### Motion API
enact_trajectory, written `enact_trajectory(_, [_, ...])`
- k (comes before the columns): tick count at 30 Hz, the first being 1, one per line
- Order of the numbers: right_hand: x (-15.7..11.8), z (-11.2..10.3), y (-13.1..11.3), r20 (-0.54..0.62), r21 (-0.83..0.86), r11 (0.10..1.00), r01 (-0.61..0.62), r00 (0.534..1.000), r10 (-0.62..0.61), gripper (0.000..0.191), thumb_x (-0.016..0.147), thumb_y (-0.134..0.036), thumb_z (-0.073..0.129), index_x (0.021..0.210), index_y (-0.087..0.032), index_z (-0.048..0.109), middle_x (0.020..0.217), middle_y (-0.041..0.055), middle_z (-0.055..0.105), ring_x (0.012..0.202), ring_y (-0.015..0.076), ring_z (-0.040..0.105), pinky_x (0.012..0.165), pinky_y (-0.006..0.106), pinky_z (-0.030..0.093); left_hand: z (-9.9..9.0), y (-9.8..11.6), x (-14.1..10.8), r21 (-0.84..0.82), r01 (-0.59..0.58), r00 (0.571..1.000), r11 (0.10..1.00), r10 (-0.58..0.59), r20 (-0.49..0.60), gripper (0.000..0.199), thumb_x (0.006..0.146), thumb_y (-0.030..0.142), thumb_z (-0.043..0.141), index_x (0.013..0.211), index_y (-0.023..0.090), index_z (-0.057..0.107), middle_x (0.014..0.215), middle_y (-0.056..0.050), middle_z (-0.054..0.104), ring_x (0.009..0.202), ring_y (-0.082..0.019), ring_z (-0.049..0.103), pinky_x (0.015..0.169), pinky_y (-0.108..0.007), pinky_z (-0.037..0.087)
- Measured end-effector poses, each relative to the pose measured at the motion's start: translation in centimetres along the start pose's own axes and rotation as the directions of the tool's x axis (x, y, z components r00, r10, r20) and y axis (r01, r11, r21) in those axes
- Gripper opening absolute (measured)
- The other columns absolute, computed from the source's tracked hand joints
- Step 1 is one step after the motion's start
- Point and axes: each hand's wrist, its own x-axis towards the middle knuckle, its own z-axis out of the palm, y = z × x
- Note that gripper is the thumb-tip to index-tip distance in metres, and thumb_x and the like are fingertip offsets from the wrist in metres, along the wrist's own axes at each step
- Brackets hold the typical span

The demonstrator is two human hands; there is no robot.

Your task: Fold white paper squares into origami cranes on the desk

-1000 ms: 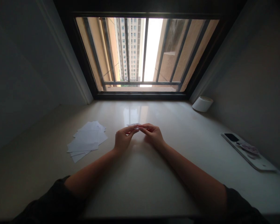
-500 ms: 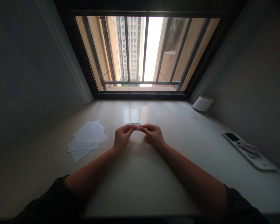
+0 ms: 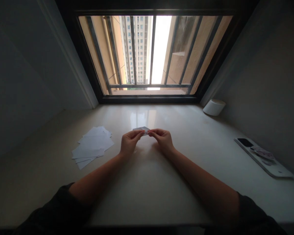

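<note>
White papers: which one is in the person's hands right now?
The small paper piece pinched between the left hand and right hand. The other white sheets lie in a loose pile left of the hands.

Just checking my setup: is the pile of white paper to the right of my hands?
No, the white paper sheets lie left of the left hand.

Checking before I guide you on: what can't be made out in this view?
Head view:
Small paper: mostly hidden by the left hand and right hand; its shape unclear.
Patterned item far right: too small and dim to identify.
Left sleeve: cut off by the bottom edge.
</note>
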Motion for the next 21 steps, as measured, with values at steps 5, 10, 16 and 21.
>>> enact_trajectory(5, [-0.15,0.07,0.03,0.006,-0.015,0.999,0.037,0.999,-0.037,0.022,0.062,-0.039,0.075,0.073,-0.02,0.074,0.072,0.0046,0.072,0.068,0.0198,0.065,0.069,0.034,0.052,-0.02,0.08,0.03,-0.025,0.049,0.999,0.998,-0.049,-0.011,0.028,0.065,0.037,0.074,0.085,0.018,0.072,0.086,-0.007,0.072,0.08,-0.021,0.066,0.066,-0.032,0.051])
enact_trajectory(10, [-0.2,0.17,-0.04,0.024,0.049,0.998,0.048,0.998,-0.049,0.021,0.063,-0.038,0.075,0.076,-0.022,0.074,0.074,0.0035,0.073,0.07,0.0197,0.066,0.074,0.036,0.053,0.17,0.11,0.15,-0.066,-0.022,0.999,0.998,0.02,-0.042,0.02,0.066,0.034,0.074,0.079,0.018,0.072,0.086,-0.006,0.072,0.083,-0.021,0.066,0.078,-0.036,0.051])
enact_trajectory(16, [-0.18,0.16,-0.25,0.035,0.109,0.994,-0.026,0.999,0.022,0.021,0.061,-0.035,0.077,0.076,-0.021,0.073,0.069,0.0036,0.072,0.067,0.0191,0.067,0.072,0.036,0.053,0.08,-0.09,0.27,-0.079,-0.082,0.995,0.993,0.077,-0.066,0.018,0.066,0.031,0.075,0.078,0.018,0.072,0.085,-0.006,0.072,0.084,-0.022,0.066,0.085,-0.04,0.05])
enact_trajectory(21, [-0.15,0.26,-0.14,0.012,0.093,0.996,0.006,1.0,-0.007,0.021,0.061,-0.037,0.076,0.072,-0.02,0.072,0.069,0.0032,0.071,0.066,0.0185,0.066,0.072,0.037,0.054,-0.13,-0.16,0.32,-0.015,-0.092,0.994,0.996,0.091,-0.062,0.016,0.067,0.031,0.074,0.078,0.019,0.072,0.086,-0.005,0.072,0.085,-0.021,0.065,0.083,-0.038,0.05])
